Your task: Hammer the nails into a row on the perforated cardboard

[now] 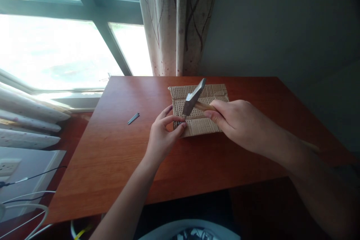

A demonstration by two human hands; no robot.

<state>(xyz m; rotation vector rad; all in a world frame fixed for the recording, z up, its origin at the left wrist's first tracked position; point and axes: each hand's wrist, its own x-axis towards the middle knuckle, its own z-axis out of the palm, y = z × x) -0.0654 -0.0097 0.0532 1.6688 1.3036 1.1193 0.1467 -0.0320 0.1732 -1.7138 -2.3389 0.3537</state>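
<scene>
My right hand (232,118) is wrapped round the wooden handle of a hammer (194,98), its metal head tilted over the left part of a cardboard piece (201,126). Rows of small holes cover most of that cardboard, which lies on the table. At its lower left, my left hand (168,123) pinches a thin nail (185,118) between thumb and forefinger, just under the hammer head. Whether hammer and nail touch, I cannot tell. Several loose nails (133,118) lie together on the table, left of my left hand.
The reddish-brown wooden table (112,165) reaches back to a patterned curtain (161,26) and a grey wall (267,26). A bright window (56,52) is at the left. Cables (30,206) and a wall socket (8,167) are beyond the table's left edge.
</scene>
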